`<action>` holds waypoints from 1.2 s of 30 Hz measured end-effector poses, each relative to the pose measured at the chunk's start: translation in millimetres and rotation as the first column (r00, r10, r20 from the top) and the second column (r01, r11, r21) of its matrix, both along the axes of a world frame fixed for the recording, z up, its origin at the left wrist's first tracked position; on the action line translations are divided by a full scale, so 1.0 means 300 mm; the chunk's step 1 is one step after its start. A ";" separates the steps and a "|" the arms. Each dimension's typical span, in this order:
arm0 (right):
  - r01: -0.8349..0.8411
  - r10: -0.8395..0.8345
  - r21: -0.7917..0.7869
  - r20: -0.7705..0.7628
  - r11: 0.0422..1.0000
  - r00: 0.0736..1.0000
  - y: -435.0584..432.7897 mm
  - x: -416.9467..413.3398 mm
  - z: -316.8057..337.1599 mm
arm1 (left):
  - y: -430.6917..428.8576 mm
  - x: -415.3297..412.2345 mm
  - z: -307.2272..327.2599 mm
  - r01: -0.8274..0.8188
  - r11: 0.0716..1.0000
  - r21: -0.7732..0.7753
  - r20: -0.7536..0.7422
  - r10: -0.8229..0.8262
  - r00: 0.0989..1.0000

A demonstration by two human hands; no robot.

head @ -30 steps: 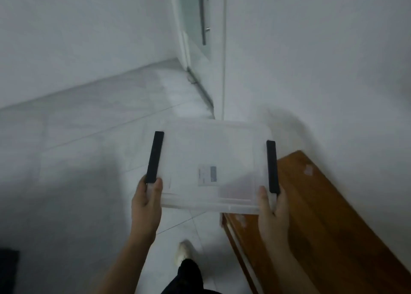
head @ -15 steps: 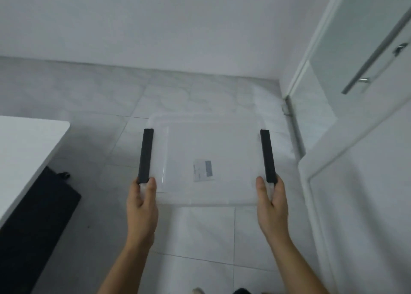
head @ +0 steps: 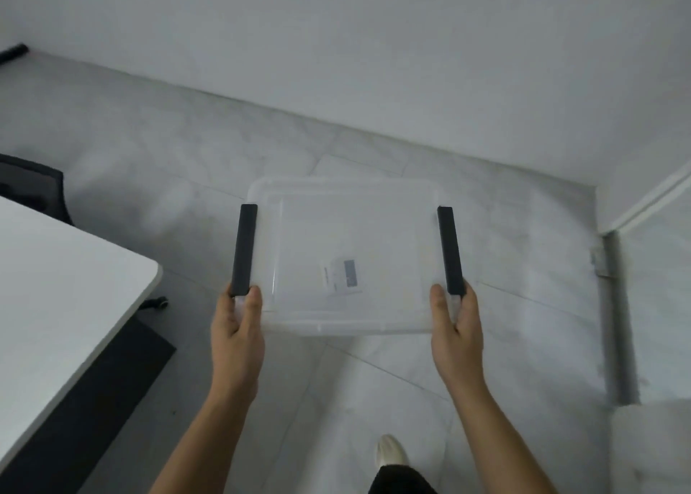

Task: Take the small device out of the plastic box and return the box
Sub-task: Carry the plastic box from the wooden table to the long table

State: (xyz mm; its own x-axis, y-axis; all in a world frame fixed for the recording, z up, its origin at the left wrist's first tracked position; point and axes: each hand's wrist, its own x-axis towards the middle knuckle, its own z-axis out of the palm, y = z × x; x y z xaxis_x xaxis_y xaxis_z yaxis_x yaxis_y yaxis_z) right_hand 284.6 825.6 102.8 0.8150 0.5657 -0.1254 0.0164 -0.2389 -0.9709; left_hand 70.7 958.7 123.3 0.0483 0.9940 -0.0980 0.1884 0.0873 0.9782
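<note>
I hold a clear plastic box (head: 347, 231) level in front of me, above the tiled floor. Its lid is on, with a black clip along each short side and a small white label near the middle. My left hand (head: 236, 329) grips the near left corner, just below the left black clip (head: 244, 249). My right hand (head: 457, 325) grips the near right corner below the right black clip (head: 450, 250). No small device shows through the clear plastic.
A white table (head: 63, 295) juts in from the left with a dark mat (head: 93, 392) under it and a black chair (head: 33, 186) behind. A white wall runs across the back. A door frame (head: 613, 306) stands at the right. My shoe (head: 390, 450) is on the floor below.
The view has swung left: the wooden bench and the door have left the centre, the white table has come in at the left. Both hands keep the same grip on the box.
</note>
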 end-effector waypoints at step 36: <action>-0.583 0.582 0.024 0.036 0.812 0.812 3.636 0.230 0.017 | 3.142 0.101 -0.007 -0.580 0.813 0.056 0.008 0.580 0.815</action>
State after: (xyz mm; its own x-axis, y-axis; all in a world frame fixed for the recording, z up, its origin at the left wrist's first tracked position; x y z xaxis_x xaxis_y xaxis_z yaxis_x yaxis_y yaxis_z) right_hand 353.4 1916.4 107.8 0.3341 0.9390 -0.0819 0.1676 -0.1447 -0.9752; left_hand 101.2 1901.3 121.1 -0.5393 0.8411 -0.0415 0.1284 0.1308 0.9831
